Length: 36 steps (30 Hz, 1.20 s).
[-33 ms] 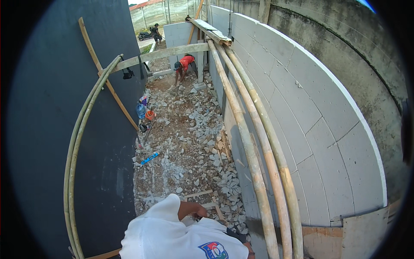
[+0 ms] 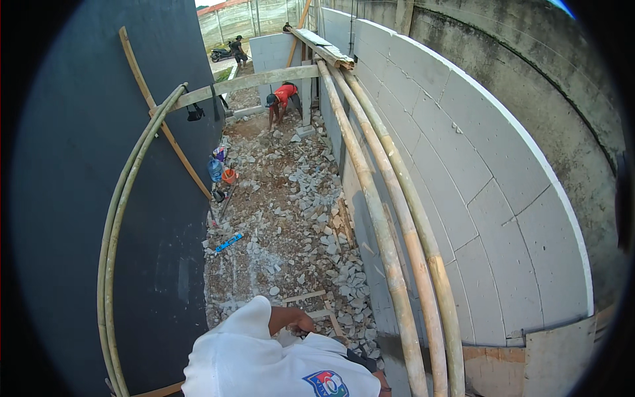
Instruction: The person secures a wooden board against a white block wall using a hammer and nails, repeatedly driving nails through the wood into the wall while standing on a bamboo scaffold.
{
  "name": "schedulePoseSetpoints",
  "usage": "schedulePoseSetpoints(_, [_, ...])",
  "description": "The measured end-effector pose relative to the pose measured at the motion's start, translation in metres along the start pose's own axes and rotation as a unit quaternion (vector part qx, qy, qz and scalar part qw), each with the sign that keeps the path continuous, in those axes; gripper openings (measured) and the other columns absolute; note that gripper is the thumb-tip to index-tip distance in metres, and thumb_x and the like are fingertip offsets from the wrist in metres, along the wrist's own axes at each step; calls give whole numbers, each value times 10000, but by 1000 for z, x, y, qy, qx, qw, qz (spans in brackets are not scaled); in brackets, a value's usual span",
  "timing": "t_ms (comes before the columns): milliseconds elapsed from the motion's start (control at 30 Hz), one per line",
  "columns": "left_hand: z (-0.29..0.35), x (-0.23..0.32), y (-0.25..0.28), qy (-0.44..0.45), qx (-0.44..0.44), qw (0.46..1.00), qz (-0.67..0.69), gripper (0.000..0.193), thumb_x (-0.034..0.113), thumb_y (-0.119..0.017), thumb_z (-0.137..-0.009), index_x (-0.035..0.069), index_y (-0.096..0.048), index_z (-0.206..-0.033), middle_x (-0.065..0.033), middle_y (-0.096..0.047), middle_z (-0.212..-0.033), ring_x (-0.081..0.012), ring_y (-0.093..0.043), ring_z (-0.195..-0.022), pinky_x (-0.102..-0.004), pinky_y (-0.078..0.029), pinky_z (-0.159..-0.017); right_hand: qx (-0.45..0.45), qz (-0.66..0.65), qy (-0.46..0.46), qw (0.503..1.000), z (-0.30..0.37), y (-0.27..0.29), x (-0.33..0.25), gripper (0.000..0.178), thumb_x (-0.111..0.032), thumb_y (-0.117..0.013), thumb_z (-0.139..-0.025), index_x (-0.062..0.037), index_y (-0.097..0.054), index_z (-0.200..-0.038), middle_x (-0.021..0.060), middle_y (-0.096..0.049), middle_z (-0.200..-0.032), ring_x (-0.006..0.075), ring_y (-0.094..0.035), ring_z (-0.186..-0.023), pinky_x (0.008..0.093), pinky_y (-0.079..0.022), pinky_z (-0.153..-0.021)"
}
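Note:
At the lower edge are my white shirt (image 2: 264, 367), with a coloured shield badge, and my left arm bent across to the right. My left hand (image 2: 305, 323) is small in the picture, its fingers curled downward beside the shirt's hem. What they hold, if anything, is hidden. A strip of bare skin shows at the right edge of the shirt, but my right hand is not visible. Beyond the left hand, thin wooden strips (image 2: 304, 296) lie on broken rubble (image 2: 311, 218). A blue spirit level (image 2: 229, 242) rests on the ground farther ahead, near the dark wall.
Bamboo poles (image 2: 390, 245) run along the right, beside a light block wall (image 2: 463, 145). More poles (image 2: 118, 231) curve before the dark wall (image 2: 59, 198). A beam (image 2: 251, 80) spans the passage. An orange bucket (image 2: 229, 176) and blue jug (image 2: 215, 170) stand left. A co-worker in red (image 2: 286, 94) bends ahead; another person (image 2: 239, 51) stands farther back.
My left sleeve and hand have shifted slightly to the left. Otherwise the scene looks the same.

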<state>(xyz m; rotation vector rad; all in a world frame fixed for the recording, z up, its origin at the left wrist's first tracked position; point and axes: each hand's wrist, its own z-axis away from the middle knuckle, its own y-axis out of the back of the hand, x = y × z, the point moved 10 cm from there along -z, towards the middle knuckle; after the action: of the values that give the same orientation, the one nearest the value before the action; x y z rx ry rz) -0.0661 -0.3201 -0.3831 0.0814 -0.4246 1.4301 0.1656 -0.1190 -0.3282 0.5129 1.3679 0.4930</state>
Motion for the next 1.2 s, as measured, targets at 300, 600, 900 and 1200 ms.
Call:
schedulePoseSetpoints(300, [-12,38,30,-294,257,820,-418,243,291,-576,-854,88,-690,-924,-156,-683,-850,-346,-666,-805,-495,-515,-702,11,22,-239,971,1,-16,29,372,-297,-517,-904,-64,-598,-1182,174,-631,-1141,398,-599,-1025,451,-478,-881])
schedulePoseSetpoints(600, [-25,56,82,-160,301,834,-434,382,353,-498,-860,86,-701,-1043,-191,-682,-1005,-395,-649,-941,-491,-497,-863,133,-218,-282,925,17,54,-23,266,-278,-630,-838,-63,-655,-994,168,-674,-931,344,-650,-860,419,-507,-758])
schedulePoseSetpoints(900, [-41,69,71,-106,316,859,-388,369,314,-488,-866,49,-717,-981,-197,-681,-1023,-388,-652,-955,-496,-499,-864,181,63,-321,927,34,65,18,275,-217,-645,-786,9,-688,-937,111,-689,-724,208,-668,-648,386,-525,-600])
schedulePoseSetpoints(1200, [-28,106,36,-173,284,806,-489,323,263,-501,-833,35,-724,-888,-190,-694,-948,-385,-666,-896,-499,-533,-775,151,-85,-378,909,35,60,14,416,-249,-661,-779,15,-660,-1100,197,-702,-998,308,-674,-984,370,-520,-856])
